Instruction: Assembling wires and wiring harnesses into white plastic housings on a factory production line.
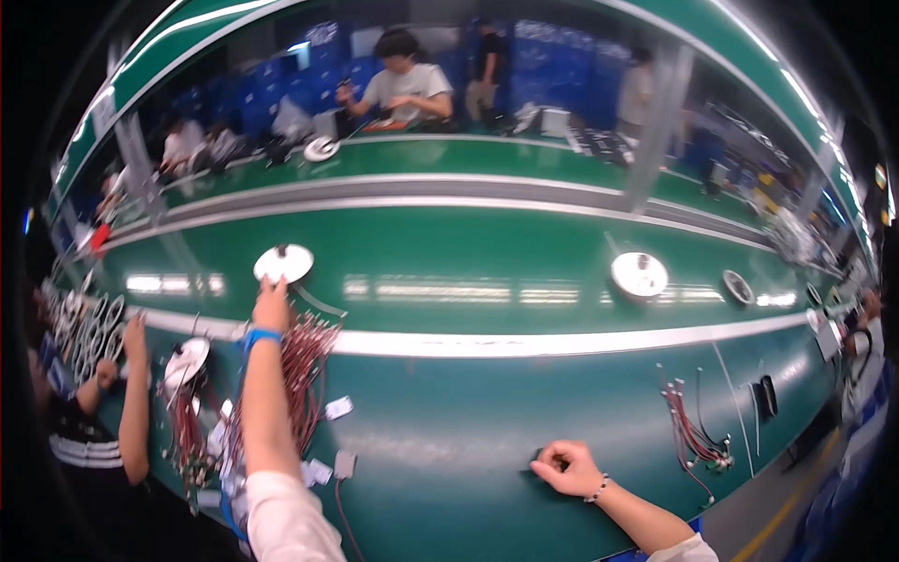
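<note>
My left arm, with a blue strap round the wrist, stretches over the white edge strip to the green belt. There my left hand [272, 302] has its fingers closed at the near rim of a white round disc [296, 263] with a dark piece at its centre. A thin pale lead trails from near the disc. Under my left forearm lies a big bundle of red-brown wires [304, 375] with small connectors. My right hand [569, 470], wearing a beaded bracelet, rests curled on the bench; a small dark shape shows by its fingers, too hidden to name.
Another white disc [640, 274] and a grey round part [738, 288] sit on the belt at right. A smaller wire bundle [693, 431] and a black object [768, 397] lie on the right bench. A co-worker's arm [134, 403] works close on my left, beside a white disc [186, 362].
</note>
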### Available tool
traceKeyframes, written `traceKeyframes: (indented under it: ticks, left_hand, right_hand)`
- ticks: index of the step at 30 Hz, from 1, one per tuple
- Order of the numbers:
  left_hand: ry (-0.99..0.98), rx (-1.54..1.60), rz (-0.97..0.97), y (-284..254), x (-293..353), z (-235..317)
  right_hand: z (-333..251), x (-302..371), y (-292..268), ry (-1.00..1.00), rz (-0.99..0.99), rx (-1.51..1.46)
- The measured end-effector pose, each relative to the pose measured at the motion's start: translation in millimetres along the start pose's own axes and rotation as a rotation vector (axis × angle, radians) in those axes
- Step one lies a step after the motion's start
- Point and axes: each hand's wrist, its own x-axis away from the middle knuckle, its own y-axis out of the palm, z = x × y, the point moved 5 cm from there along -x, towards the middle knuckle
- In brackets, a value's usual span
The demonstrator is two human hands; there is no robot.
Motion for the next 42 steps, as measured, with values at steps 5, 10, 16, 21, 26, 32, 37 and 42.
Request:
traceKeyframes:
  ticks: [5, 10, 16, 21, 26, 32, 37, 42]
  left_hand:
    - [0.0, -0.044, -0.018, 11, -29, 16]
    - [-0.07, -0.123, 0.177, 9, -42, 9]
    - [-0.115, -0.077, 0.381, -32, -41, 23]
    - [-0.068, 0.329, 0.435, -115, -27, 77]
    - [-0.087, 1.128, -0.011, -168, 15, 148]
    - [0.016, 1.434, -0.738, -166, 149, 249]
    - [-0.002, 1.38, -1.041, -132, 245, 293]
    - [0.034, 1.511, -1.017, -120, 268, 300]
  right_hand:
    - [2, 2, -3, 0.009, 0.03, 0.0]
    - [7, -6, -2, 0.011, 0.041, 0.002]
    - [4, -9, -2, -0.024, 0.044, 0.028]
    - [15, 2, -5, 0.003, 0.073, -0.067]
    - [1, 6, -6, 0.004, 0.032, -0.166]
    - [-53, 5, -42, -0.438, 0.308, 0.339]
    - [-81, 12, -29, -0.482, 0.015, 0.621]
    - [-75, 23, -22, -0.396, -0.084, 0.547]
